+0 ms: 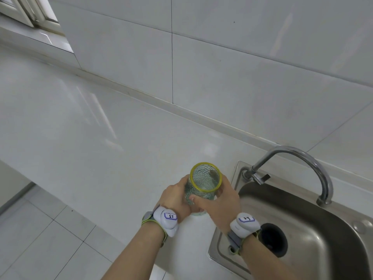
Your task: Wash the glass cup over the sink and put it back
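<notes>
Both forearms enter from the lower edge and rise toward 12 o'clock, drawing closer together as they go. The left hand (175,201) curls around the cup (202,186) from 9 o'clock, fingers wrapped on its wall. The right hand (220,203) closes on it from 3 o'clock, thumb lying across the near side toward the left hand's fingers. Each wrist carries a white band (166,219) with a numbered label on top; the right one (244,224) sits at 5 o'clock from the cup.
</notes>
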The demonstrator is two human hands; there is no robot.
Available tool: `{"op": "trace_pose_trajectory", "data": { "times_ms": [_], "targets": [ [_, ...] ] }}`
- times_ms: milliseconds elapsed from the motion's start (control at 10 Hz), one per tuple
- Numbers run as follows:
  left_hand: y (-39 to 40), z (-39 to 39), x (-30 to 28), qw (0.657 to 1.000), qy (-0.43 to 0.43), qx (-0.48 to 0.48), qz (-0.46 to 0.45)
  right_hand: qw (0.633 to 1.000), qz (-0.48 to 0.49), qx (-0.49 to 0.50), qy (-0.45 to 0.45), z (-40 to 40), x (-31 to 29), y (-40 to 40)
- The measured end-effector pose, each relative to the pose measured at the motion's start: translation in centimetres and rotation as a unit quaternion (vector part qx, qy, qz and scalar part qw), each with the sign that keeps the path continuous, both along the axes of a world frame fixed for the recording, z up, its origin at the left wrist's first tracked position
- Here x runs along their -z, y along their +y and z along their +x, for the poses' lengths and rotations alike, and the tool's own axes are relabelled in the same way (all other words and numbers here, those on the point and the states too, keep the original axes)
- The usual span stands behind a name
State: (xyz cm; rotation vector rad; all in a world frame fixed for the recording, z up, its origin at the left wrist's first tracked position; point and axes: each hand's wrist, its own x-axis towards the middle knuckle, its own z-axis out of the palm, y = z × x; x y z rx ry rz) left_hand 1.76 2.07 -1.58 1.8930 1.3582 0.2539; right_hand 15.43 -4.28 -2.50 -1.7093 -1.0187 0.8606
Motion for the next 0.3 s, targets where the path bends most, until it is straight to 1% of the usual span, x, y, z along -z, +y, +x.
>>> {"op": "trace_pose_trajectory", "data": {
  "times_ms": [100,200,300],
  "targets": [
    [-0.6,0.3,-0.5,1.000,0.008,0.002,-0.007,1.000,-0.014,-0.007,-0.005,0.0,-0.6,-0.2],
    [-0.6,0.4,-1.1,0.999,0.041,-0.001,-0.029,0.999,-0.040,-0.032,0.001,0.6,-1.5,-0.4],
    [-2.4,-1.0,-0.8,0.995,0.039,-0.029,-0.091,0.996,-0.078,-0.045,0.013,1.3,-2.4,-2.0]
  ]
}}
